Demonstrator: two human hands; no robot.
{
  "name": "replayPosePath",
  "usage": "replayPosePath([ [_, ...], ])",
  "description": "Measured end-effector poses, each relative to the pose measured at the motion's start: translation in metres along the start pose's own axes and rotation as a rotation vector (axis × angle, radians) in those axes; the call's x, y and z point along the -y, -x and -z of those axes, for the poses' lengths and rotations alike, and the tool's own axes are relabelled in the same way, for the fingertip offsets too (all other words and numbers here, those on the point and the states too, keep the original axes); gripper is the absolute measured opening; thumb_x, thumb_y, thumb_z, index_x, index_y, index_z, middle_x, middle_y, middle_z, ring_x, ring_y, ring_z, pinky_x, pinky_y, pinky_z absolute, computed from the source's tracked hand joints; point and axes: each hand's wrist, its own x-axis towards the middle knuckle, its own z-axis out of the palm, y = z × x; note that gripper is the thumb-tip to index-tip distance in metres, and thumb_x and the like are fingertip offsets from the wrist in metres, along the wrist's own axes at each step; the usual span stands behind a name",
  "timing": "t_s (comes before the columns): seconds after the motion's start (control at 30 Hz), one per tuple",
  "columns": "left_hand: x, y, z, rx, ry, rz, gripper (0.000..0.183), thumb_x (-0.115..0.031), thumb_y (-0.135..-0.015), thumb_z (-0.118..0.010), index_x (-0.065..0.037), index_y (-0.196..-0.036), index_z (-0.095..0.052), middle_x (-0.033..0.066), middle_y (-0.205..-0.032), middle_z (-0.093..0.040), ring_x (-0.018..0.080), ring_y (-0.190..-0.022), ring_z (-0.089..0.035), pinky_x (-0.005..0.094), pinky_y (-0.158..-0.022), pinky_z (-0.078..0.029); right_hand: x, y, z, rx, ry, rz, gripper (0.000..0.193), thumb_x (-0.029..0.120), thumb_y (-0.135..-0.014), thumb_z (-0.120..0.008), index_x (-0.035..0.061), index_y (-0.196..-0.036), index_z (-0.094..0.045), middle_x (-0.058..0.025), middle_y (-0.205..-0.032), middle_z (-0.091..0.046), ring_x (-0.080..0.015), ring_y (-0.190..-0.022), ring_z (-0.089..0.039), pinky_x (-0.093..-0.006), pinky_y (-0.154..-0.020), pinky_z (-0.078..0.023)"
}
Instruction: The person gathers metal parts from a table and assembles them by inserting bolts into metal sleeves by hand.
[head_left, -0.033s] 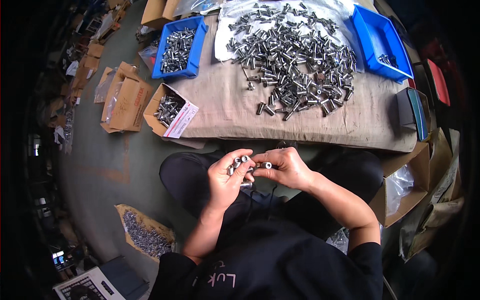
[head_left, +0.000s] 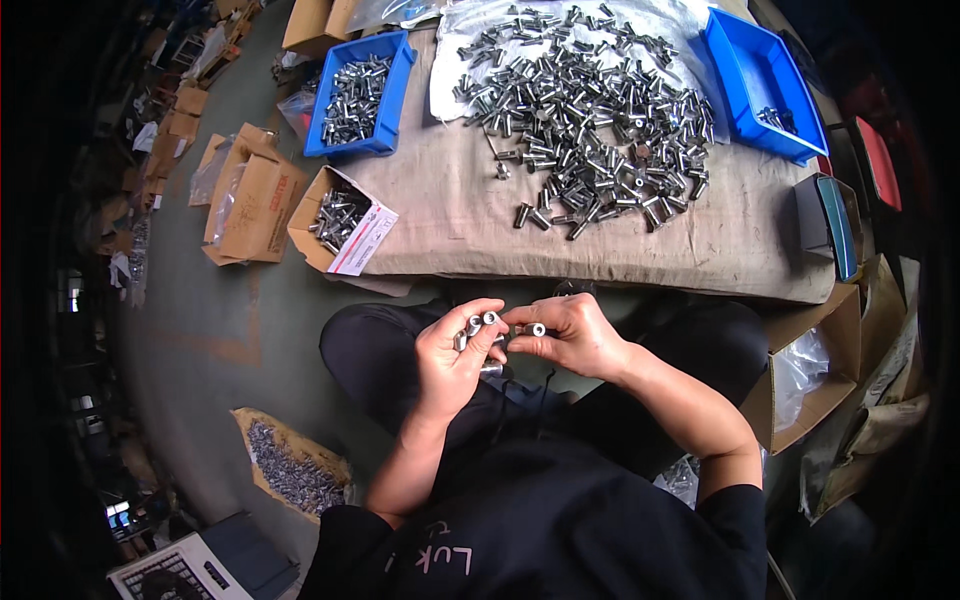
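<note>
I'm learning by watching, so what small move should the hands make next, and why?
Perhaps turn the metal part in the right hand for a look: it is held singly, its hollow end facing the camera, while the left hand holds several similar pieces.

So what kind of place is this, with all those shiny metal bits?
Probably a workshop or small factory. You can tell from the big heap of metal parts on the cloth-covered table, the blue bin on the left full of more, and the cardboard box with metal pieces inside.
</note>
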Motion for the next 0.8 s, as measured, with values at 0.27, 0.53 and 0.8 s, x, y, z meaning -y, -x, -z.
replayPosePath([
  [0.27, -0.003, 0.004, -0.009, 0.026, -0.251, -0.087, 0.018, -0.001, -0.081, -0.057, 0.004, -0.098, -0.059, 0.0091, -0.078, -0.062, 0.0109, -0.064, -0.060, 0.0210, -0.055, -0.048, -0.001, 0.005, -0.002, -0.160, 0.068, 0.199, 0.033, 0.019, -0.071, -0.069, 0.0032, -0.099, -0.060, -0.0099, -0.078, -0.058, -0.0239, -0.065, -0.059, -0.0314, -0.056, -0.047],
  [0.53, -0.008, 0.001, -0.014, -0.017, -0.485, -0.457, 0.020, 0.000, -0.079, -0.057, 0.004, -0.099, -0.058, 0.0120, -0.085, -0.062, 0.0179, -0.072, -0.061, 0.0258, -0.064, -0.048, 0.005, 0.007, -0.006, -0.315, 0.160, 0.282, 0.037, 0.015, -0.066, -0.072, 0.0014, -0.098, -0.060, -0.0080, -0.072, -0.053, -0.0191, -0.058, -0.055, -0.0285, -0.049, -0.044],
  [0.8, -0.004, 0.002, -0.016, -0.049, -0.499, -0.500, 0.032, 0.010, -0.071, -0.054, 0.001, -0.102, -0.057, 0.0135, -0.090, -0.062, 0.0225, -0.073, -0.062, 0.0287, -0.064, -0.049, 0.005, 0.006, -0.006, -0.328, 0.108, 0.292, 0.035, 0.019, -0.067, -0.071, 0.0028, -0.097, -0.060, -0.0070, -0.070, -0.054, -0.0200, -0.054, -0.054, -0.0286, -0.047, -0.043],
])
